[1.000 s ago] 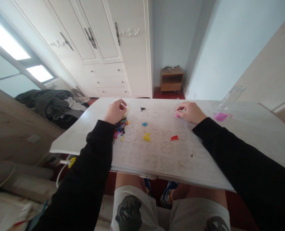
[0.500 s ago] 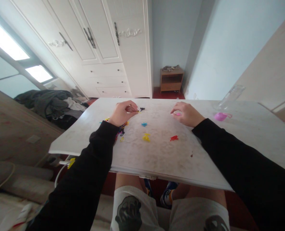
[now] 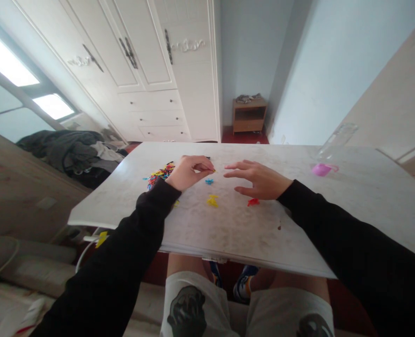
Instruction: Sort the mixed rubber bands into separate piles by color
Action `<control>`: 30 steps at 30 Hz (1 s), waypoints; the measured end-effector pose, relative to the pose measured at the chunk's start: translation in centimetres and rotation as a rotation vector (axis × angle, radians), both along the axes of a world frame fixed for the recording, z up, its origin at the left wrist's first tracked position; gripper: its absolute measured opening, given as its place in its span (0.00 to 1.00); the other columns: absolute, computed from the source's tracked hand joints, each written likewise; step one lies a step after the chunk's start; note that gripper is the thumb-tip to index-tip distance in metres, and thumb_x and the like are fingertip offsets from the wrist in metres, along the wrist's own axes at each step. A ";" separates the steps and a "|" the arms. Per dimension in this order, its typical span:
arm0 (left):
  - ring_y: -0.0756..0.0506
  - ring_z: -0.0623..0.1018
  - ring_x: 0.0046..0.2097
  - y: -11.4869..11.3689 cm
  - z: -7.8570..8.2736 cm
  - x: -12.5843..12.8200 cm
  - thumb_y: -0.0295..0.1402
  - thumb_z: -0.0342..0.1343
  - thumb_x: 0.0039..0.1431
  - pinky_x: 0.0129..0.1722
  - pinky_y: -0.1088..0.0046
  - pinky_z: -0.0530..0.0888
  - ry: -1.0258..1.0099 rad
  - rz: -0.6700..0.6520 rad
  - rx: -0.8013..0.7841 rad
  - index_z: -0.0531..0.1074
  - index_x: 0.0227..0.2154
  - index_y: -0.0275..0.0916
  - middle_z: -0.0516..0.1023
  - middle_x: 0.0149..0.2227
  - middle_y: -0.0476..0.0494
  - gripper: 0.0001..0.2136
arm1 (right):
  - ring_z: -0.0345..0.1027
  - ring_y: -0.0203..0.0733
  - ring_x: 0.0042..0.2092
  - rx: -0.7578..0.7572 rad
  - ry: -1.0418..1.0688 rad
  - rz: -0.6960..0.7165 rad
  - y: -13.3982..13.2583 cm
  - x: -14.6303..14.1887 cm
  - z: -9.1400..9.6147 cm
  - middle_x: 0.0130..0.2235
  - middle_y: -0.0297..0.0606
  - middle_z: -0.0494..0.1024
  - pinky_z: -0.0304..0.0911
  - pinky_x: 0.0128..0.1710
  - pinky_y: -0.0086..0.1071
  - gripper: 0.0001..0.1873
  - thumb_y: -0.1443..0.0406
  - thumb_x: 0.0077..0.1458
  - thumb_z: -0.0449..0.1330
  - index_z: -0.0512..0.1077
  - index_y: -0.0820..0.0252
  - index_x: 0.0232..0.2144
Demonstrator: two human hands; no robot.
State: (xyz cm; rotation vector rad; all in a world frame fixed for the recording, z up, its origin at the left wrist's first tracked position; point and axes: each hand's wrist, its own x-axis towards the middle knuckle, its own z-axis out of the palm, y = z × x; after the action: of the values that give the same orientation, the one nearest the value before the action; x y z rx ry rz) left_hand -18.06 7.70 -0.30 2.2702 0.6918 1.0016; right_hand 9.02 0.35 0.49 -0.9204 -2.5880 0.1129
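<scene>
We sit at the desk [image 3: 235, 229] with both arms stretched out over it. Our left hand [image 3: 189, 172] is closed to a narrow pinch, thumb against the fingertips [image 3: 207, 168]. If anything sits in that pinch, it is too small for us to make out. Just below the pinch lies a blue piece [image 3: 209, 181], flat on the desk and apart from the hand.

Nearer to us lies a yellow piece [image 3: 213, 201], and to its right a red piece [image 3: 253, 202], just beside the heel of our right hand [image 3: 261, 181]. That hand is wide open with its fingers spread and the palm turned down, and it holds nothing. Whether it touches the desk we cannot tell. Behind our left wrist sits the pile of coloured pieces [image 3: 159, 172], close to the sleeve.

With pieces this small and light, we judge that the work goes best with the very tips of thumb and forefinger, kept low over the desk. We should take one piece at a time from above. Our left sleeve ought to stay lifted off the pile so that it drags nothing along. The open right hand should mind the red piece at its wrist, which a careless sweep would flick away.

Far right, well apart, a pink lid [image 3: 320, 169] lies near a clear jar [image 3: 336, 138].
</scene>
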 end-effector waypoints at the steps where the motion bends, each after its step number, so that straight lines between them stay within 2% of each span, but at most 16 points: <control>1: 0.47 0.85 0.34 -0.1 0.0 0.1 0.37 0.67 0.58 0.39 0.74 0.83 0.000 -0.001 0.005 0.80 0.33 0.35 0.85 0.32 0.42 0.10 | 0.68 0.56 0.64 -0.012 -0.017 0.004 -0.1 -0.1 0.0 0.67 0.47 0.71 0.64 0.63 0.54 0.23 0.63 0.63 0.62 0.74 0.55 0.60; 5: 0.48 0.84 0.33 -0.4 -0.2 0.4 0.36 0.67 0.59 0.37 0.76 0.83 -0.014 -0.038 0.019 0.80 0.33 0.34 0.84 0.31 0.42 0.09 | 0.65 0.56 0.66 -0.058 -0.068 0.026 -0.5 -0.6 0.2 0.71 0.44 0.66 0.62 0.65 0.56 0.28 0.63 0.63 0.63 0.69 0.53 0.65; 11: 0.48 0.84 0.32 -0.3 -0.3 0.6 0.35 0.66 0.60 0.36 0.76 0.83 -0.003 -0.067 0.030 0.80 0.32 0.35 0.84 0.31 0.42 0.08 | 0.66 0.56 0.65 -0.081 -0.046 0.027 -0.6 -0.8 0.0 0.70 0.44 0.68 0.64 0.64 0.56 0.33 0.63 0.61 0.64 0.66 0.53 0.68; 19: 0.48 0.85 0.34 -0.1 -0.4 0.5 0.33 0.67 0.58 0.38 0.75 0.83 0.000 -0.066 0.010 0.79 0.34 0.35 0.84 0.32 0.42 0.07 | 0.70 0.53 0.62 -0.061 0.028 0.039 -0.3 -0.7 -0.2 0.64 0.46 0.75 0.65 0.63 0.52 0.26 0.61 0.63 0.63 0.72 0.57 0.62; 23: 0.47 0.85 0.35 0.2 -0.4 0.4 0.31 0.66 0.57 0.40 0.73 0.83 0.006 0.002 0.003 0.79 0.33 0.35 0.85 0.34 0.42 0.05 | 0.73 0.51 0.59 -0.138 0.110 0.093 -0.8 -1.1 0.3 0.58 0.47 0.80 0.67 0.61 0.50 0.20 0.59 0.64 0.63 0.77 0.59 0.56; 26: 0.48 0.85 0.36 0.6 -0.5 0.4 0.26 0.62 0.57 0.41 0.73 0.83 0.037 0.065 0.012 0.78 0.33 0.35 0.85 0.34 0.43 0.02 | 0.72 0.50 0.60 -0.217 0.130 0.172 -1.5 -1.9 0.7 0.58 0.47 0.80 0.66 0.63 0.48 0.21 0.58 0.63 0.65 0.77 0.59 0.56; 30: 0.48 0.84 0.37 1.1 -0.9 0.3 0.21 0.57 0.52 0.41 0.73 0.82 0.048 0.108 0.031 0.78 0.34 0.35 0.84 0.35 0.44 0.08 | 0.70 0.49 0.63 -0.282 0.087 0.235 -2.0 -2.7 0.7 0.60 0.48 0.78 0.64 0.65 0.47 0.25 0.57 0.61 0.66 0.76 0.60 0.58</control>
State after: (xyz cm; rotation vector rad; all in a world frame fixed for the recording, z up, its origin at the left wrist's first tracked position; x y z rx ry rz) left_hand -17.79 8.75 -1.19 2.3114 0.8324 1.0167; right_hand 6.34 -1.67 1.18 -0.6786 -2.6304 0.5811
